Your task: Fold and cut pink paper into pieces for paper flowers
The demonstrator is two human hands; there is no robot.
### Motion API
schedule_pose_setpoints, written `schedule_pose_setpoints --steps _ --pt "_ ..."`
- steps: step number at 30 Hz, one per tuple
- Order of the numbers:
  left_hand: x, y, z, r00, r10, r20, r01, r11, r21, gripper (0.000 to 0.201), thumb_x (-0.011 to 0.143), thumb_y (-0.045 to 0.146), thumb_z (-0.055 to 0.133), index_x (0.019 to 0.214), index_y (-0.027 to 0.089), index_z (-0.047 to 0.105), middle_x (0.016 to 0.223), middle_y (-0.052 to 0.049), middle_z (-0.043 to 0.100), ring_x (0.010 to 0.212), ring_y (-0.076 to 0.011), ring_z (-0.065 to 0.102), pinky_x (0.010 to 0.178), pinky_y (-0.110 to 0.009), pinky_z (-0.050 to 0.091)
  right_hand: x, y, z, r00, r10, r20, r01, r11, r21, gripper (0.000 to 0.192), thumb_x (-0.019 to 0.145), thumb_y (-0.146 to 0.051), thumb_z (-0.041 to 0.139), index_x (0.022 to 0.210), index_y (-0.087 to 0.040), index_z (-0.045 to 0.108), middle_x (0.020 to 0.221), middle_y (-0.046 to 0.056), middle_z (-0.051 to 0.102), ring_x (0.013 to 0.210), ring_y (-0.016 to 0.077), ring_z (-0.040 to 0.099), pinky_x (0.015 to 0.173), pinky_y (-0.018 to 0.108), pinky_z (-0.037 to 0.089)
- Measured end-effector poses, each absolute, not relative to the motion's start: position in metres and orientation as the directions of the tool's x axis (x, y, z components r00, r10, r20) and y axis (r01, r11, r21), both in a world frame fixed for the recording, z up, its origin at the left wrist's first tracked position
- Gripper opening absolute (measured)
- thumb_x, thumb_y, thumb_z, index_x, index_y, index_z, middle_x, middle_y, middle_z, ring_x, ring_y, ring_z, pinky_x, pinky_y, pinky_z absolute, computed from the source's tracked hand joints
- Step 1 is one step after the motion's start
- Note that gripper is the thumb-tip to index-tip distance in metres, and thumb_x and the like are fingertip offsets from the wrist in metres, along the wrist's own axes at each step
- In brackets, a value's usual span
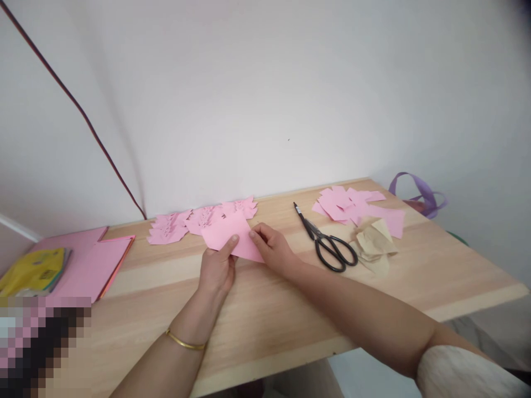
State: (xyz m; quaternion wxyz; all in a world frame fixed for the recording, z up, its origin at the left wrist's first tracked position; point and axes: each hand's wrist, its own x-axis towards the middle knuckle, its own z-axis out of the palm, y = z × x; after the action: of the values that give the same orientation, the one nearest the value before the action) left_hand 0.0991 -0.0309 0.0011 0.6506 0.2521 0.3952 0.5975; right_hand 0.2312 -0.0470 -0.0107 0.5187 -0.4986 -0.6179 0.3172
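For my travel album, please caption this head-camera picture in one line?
The left hand and right hand hold pink paper over a wooden table, with black-handled scissors lying to the right.

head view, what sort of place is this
Likely a paper-craft workspace, though home or workshop I can't tell: scissors and pink paper cutouts lie on a wooden table, a pink sheet held above it.

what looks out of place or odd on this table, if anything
The crumpled tan piece beside the scissors stands out: it is wrinkled, while the held pink sheet looks smooth. Nothing looks spilled.
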Motion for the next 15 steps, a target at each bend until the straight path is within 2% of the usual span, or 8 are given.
schedule_pose_setpoints --steps 7,12,15 --pt "0.1015 -0.0335 -0.0025 -0.02 0.981 -0.194 -0.579 0.146 0.802 0.036 0.061 0.01 0.077 0.095 0.017 0.067 0.106 -0.008 0.068 0.097 -0.0196 0.063 0.081 -0.03 0.054 0.2289 -0.0469 -0.0103 0.038 0.931 0.363 0.568 0.279 -0.774 0.023 0.092 -0.034 0.032 0.078 -0.02 0.043 0.068 0.001 0.051 0.061 0.0139 0.047 0.057 0.026 0.034" --pt "0.096 -0.032 -0.0059 0.156 0.963 -0.221 -0.476 0.269 0.837 0.025 0.059 0.019 0.079 0.079 0.01 0.067 0.077 -0.006 0.069 0.064 -0.0118 0.061 0.06 -0.024 0.051 0.2344 -0.0447 -0.0073 0.066 0.916 0.396 0.624 0.272 -0.733 0.022 0.092 -0.033 0.031 0.078 -0.02 0.042 0.066 0.001 0.05 0.058 0.0145 0.046 0.057 0.026 0.032" --pt "0.0958 -0.0339 -0.0055 0.211 0.951 -0.224 -0.429 0.296 0.854 0.026 0.055 0.019 0.081 0.073 0.008 0.066 0.069 -0.004 0.066 0.055 -0.0088 0.056 0.055 -0.023 0.048 0.2364 -0.0443 -0.0083 0.064 0.9 0.43 0.609 0.307 -0.732 0.022 0.092 -0.033 0.031 0.079 -0.02 0.043 0.067 0.001 0.051 0.06 0.0147 0.046 0.058 0.026 0.033"
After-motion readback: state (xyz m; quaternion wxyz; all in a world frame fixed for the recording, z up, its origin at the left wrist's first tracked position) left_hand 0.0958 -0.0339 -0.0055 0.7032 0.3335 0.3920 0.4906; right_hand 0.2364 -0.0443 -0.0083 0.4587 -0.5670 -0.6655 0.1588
